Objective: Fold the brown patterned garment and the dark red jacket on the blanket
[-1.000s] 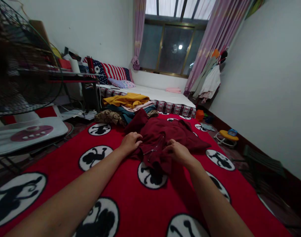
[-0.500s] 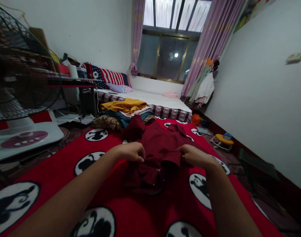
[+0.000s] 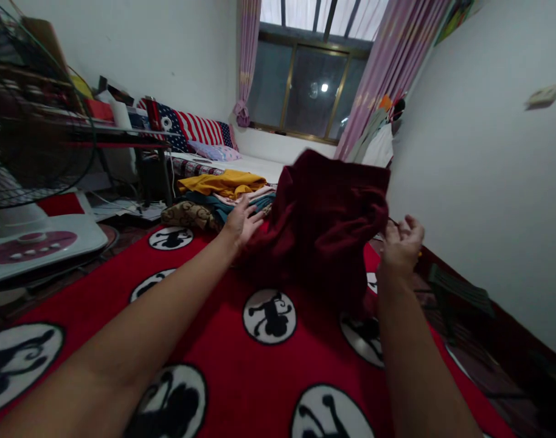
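A maroon garment [image 3: 330, 225], perhaps a jacket or shirt, rises in loose folds above the red blanket [image 3: 227, 347], its upper edge lifted and slightly blurred. My left hand [image 3: 245, 222] is open at its left side, palm turned up and fingers spread. By the garment's right edge is my right hand [image 3: 402, 243], its fingers partly curled but apart; nothing is plainly gripped in it. The garment's lower folds reach down to the blanket, and its far side is hidden.
A pile of clothes topped by a yellow garment [image 3: 225, 182] lies beyond my left hand, beside a brown patterned cloth [image 3: 191, 216]. An electric fan [image 3: 36, 134] stands at left near a cluttered desk [image 3: 123, 137]. A dark folding stool [image 3: 460, 289] is at right.
The maroon garment has gone from lying on the blanket, pinched by both hands, to being raised forward. Both hands have moved up and outward, and their fingers have opened.
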The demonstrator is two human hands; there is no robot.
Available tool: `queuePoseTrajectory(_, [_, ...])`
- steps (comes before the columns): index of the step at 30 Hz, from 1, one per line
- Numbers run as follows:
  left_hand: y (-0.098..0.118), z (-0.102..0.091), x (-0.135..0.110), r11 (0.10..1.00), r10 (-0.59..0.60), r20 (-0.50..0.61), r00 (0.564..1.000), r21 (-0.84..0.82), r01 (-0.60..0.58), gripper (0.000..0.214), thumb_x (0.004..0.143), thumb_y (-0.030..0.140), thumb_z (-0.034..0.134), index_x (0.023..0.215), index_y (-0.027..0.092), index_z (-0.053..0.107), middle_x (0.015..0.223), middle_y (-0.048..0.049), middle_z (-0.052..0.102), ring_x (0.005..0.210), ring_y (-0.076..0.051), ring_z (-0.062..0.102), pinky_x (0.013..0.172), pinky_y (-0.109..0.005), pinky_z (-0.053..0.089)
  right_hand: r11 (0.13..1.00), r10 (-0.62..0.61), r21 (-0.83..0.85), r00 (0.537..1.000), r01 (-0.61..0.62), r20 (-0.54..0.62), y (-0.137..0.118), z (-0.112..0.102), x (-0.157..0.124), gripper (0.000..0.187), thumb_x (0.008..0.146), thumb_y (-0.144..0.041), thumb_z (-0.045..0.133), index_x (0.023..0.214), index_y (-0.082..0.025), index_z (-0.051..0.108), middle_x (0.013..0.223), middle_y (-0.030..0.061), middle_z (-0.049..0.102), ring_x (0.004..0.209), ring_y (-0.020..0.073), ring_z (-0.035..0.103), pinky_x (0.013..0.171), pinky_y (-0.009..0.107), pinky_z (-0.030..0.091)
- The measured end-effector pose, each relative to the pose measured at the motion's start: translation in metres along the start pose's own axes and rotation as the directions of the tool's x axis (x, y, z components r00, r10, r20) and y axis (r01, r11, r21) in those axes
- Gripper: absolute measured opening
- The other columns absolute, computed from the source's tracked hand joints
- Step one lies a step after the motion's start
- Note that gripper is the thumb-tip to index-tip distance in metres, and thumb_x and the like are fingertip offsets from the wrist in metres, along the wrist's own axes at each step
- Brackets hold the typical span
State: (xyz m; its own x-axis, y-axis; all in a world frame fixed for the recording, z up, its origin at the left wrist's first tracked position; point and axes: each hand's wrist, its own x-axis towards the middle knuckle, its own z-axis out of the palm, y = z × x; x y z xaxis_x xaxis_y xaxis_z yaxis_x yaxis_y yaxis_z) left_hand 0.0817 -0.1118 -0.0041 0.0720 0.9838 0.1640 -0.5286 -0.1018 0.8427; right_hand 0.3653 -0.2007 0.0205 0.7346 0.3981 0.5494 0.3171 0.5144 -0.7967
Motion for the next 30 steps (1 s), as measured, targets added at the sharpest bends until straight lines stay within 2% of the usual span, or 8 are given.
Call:
queuePoseTrajectory(3, [-0.03,-0.022,0.012,0.91,0.201,-0.114,0.973,0.389,-0.142,0.055,0.089,0.053,0.051,0.136,0.024,0.044,0.145,-0.012,0.045,0.133,-0.027,0.045,0.109,-0.045,0.037,0.973,-0.132,-0.197,0.991,0.123,-0.033,0.023,-0.003,0.005,0.046,0.076,-0.031,0.062,0.119,-0.016,0.055,0.122,0.0136,0.061,0.111,0.0217,0.059,0.096,0.04,0.047])
queuePoseTrajectory(8, [-0.076,-0.053,-0.01,0.363,0.19,0.173,0.967,0.902,-0.232,0.082,0.073,0.056,0.069,0.14,0.015,0.044,0.138,-0.0181,0.051,0.128,-0.032,0.048,0.109,-0.045,0.036,0.922,-0.018,-0.345,0.908,0.177,0.418,0.025,0.006,-0.017,0.028,0.077,-0.037,0.059,0.091,-0.015,0.068,0.088,0.009,0.07,0.076,0.0202,0.065,0.073,0.035,0.052])
queuePoseTrajectory(14, [-0.081,-0.056,-0.018,0.069,0.193,0.275,0.942,0.954,-0.293,0.061,0.075,0.054,0.068,0.124,0.019,0.061,0.115,-0.0116,0.062,0.11,-0.028,0.059,0.095,-0.038,0.047,0.736,0.405,-0.572,0.44,0.364,0.801,0.013,0.021,-0.067,0.053,0.073,-0.04,0.07,0.122,-0.022,0.06,0.077,0.0026,0.071,0.066,0.0185,0.066,0.062,0.028,0.048])
queuePoseTrajectory(16, [-0.08,-0.058,-0.018,0.062,0.218,0.319,0.922,0.939,-0.339,0.047,0.076,0.049,0.07,0.114,0.022,0.067,0.106,-0.0089,0.064,0.103,-0.026,0.061,0.09,-0.036,0.049,0.561,0.501,-0.621,0.373,0.547,0.781,0.013,0.025,-0.081,0.069,0.065,-0.041,0.078,0.128,-0.024,0.056,0.095,0.0072,0.073,0.085,0.0242,0.068,0.07,0.031,0.048])
queuePoseTrajectory(21, [-0.081,-0.065,-0.01,0.22,0.316,0.349,0.882,0.878,-0.426,0.017,0.074,0.033,0.072,0.086,0.021,0.072,0.088,-0.0044,0.067,0.086,-0.021,0.063,0.079,-0.032,0.049,0.352,0.504,-0.69,0.493,0.633,0.709,0.02,0.025,-0.076,0.027,0.075,-0.031,0.069,0.101,-0.024,0.066,0.1,0.0083,0.073,0.094,0.0258,0.068,0.072,0.031,0.048])
queuePoseTrajectory(25, [-0.064,-0.076,0.01,0.564,0.45,0.035,0.892,0.763,-0.315,0.021,0.074,0.035,0.069,0.084,0.017,0.071,0.081,-0.0038,0.071,0.074,-0.019,0.064,0.069,-0.029,0.049,0.658,0.367,-0.691,0.675,0.298,0.64,0.031,0.011,-0.043,0.014,0.076,-0.029,0.064,0.088,-0.022,0.064,0.058,-0.0017,0.066,0.059,0.0177,0.067,0.058,0.026,0.049])
queuePoseTrajectory(28, [-0.042,-0.097,0.031,0.7,0.567,-0.244,0.787,0.647,-0.303,0.026,0.078,0.034,0.066,0.093,0.013,0.069,0.083,-0.0044,0.07,0.073,-0.016,0.064,0.071,-0.028,0.051,0.879,0.106,-0.467,0.917,0.094,0.385,0.035,0.0,-0.02,0.025,0.076,-0.039,0.063,0.091,-0.019,0.06,0.057,-0.0027,0.063,0.051,0.017,0.065,0.051,0.027,0.052])
queuePoseTrajectory(30, [-0.03,-0.115,0.042,0.714,0.604,-0.345,0.719,0.634,-0.296,0.028,0.084,0.031,0.059,0.102,0.01,0.064,0.086,-0.0048,0.069,0.075,-0.015,0.062,0.075,-0.029,0.051,0.934,0.008,-0.349,0.969,0.081,0.246,0.035,-0.008,-0.006,0.035,0.073,-0.046,0.066,0.093,-0.018,0.058,0.062,-0.0017,0.064,0.05,0.017,0.065,0.05,0.028,0.054])
